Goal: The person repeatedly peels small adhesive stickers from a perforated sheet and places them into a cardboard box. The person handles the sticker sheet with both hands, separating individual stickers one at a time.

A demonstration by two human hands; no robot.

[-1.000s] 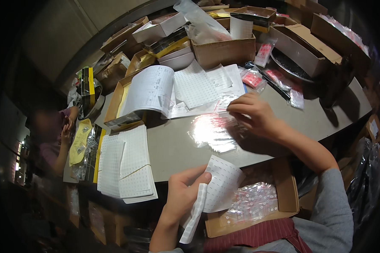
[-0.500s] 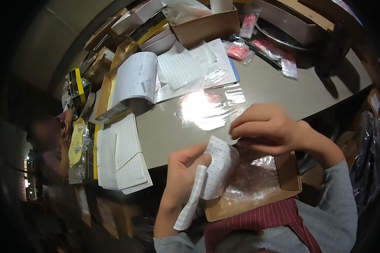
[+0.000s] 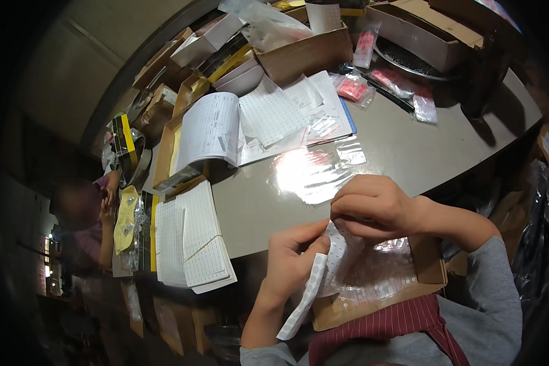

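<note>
Near the box (image 3: 431, 262), a sheet (image 3: 334, 259) is pinched by the left hand (image 3: 291, 257). The right hand's (image 3: 372, 207) fingertips are pressed together.

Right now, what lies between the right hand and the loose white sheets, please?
In the head view, shiny clear plastic packets lie between the right hand and the loose white sheets.

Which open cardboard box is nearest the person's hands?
The brown open box beside the red striped apron, just below the right hand in the picture, with clear bags inside. The other boxes stand farther from the hands.
</note>
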